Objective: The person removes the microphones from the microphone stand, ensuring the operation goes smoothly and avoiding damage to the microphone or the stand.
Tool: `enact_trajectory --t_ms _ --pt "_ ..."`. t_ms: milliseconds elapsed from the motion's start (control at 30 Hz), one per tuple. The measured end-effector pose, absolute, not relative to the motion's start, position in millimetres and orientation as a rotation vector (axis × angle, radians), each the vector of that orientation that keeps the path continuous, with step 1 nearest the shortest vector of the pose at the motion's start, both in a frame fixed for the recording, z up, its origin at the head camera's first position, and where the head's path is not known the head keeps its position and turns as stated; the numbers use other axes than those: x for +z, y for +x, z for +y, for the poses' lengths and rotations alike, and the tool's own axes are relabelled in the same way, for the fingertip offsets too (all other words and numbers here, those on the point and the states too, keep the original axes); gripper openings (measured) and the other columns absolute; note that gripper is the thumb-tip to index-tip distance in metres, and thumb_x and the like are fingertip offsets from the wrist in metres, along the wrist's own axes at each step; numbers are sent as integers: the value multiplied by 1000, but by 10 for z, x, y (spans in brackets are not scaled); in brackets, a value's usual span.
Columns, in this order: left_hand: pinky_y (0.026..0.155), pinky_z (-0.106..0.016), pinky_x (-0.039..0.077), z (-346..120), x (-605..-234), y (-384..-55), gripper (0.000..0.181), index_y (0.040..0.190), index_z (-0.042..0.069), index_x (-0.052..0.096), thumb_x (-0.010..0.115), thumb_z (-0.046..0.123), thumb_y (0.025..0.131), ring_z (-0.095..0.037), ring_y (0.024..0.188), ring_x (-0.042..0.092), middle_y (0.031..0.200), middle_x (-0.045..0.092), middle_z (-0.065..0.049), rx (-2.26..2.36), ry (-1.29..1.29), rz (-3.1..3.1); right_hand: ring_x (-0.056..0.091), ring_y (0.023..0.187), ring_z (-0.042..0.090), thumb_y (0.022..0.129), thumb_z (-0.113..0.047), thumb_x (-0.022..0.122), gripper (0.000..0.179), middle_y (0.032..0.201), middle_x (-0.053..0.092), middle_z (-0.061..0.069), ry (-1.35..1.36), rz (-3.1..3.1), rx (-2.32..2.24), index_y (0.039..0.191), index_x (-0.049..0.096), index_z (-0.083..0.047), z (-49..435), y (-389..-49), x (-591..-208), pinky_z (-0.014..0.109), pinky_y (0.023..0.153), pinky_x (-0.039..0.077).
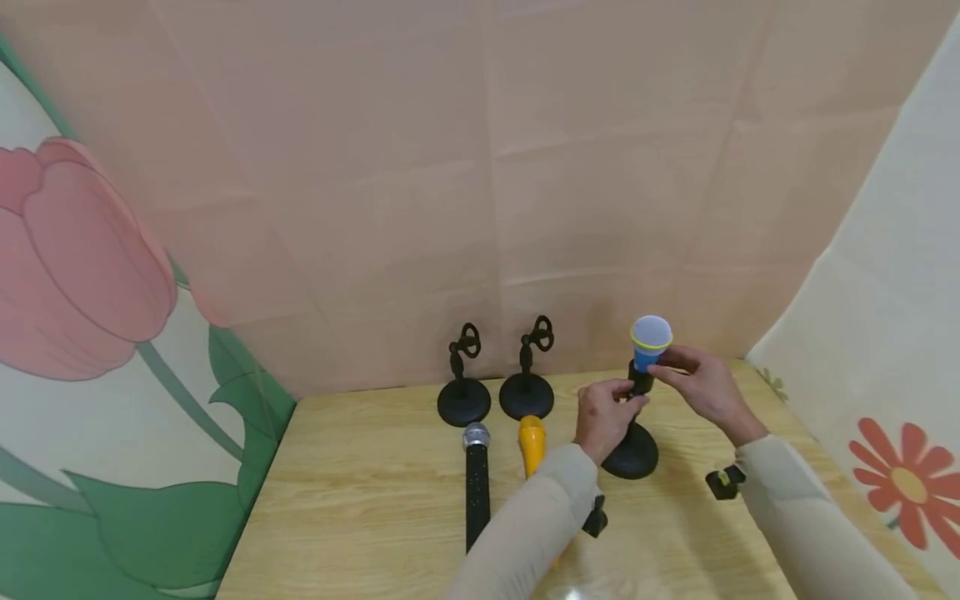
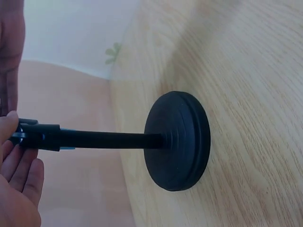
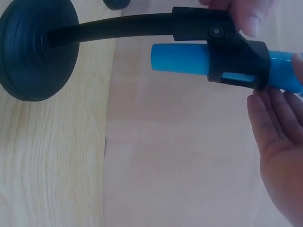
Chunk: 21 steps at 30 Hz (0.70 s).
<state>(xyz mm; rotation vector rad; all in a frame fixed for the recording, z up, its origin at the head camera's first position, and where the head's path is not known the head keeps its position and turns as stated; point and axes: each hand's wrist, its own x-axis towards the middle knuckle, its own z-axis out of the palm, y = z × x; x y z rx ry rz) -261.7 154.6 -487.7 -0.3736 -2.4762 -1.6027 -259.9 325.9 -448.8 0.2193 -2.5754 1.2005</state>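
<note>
A blue toy microphone point(image 1: 644, 359) with a pale head and yellow ring sits in the clip of a black microphone stand. Its round base point(image 1: 632, 457) stands on the wooden table. In the right wrist view the blue handle point(image 3: 180, 58) passes through the slotted black clip point(image 3: 239, 53), its narrow end sticking out below. My right hand point(image 1: 705, 385) pinches the microphone just under its head. My left hand point(image 1: 602, 418) pinches the top of the stand beside the clip; the left wrist view shows its fingers around the stand's neck point(image 2: 45, 137).
Two more black stands, a left one point(image 1: 463, 402) and a middle one point(image 1: 527, 395), stand at the back edge with ring holders. In front lie a black microphone point(image 1: 477, 487) and a yellow microphone point(image 1: 532, 442), partly behind my left sleeve. A pink cloth point(image 1: 375, 208) hangs behind the table.
</note>
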Motion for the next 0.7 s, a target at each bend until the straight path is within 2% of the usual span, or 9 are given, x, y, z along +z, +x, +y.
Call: enact_trajectory --t_ms 167,433,700 --pt "65 -7 46 1534 -4879 -2613 16 95 18 82 84 28 83 12 67 56 81 74 13 -1570 -371 -2467 63 108 47 96 -26 69 42 112 69 27 215 -2573 1209 120 65 8 3249 -2594 -4507 11 73 46" --pt "69 -7 47 1510 -4875 -2592 19 97 19 82 84 28 81 2 77 64 86 74 12 -1427 -469 -2541 64 105 45 95 -23 71 38 107 70 25 223 -2546 1190 116 67 8 3222 -2574 -4528 8 72 44" --pt "71 -8 48 1476 -4851 -2607 16 100 18 81 82 24 85 4 79 63 90 75 11 -1404 -471 -2565 63 106 44 95 -24 71 39 109 70 26 219 -2542 1208 118 66 8 3199 -2568 -4522 9 72 45"
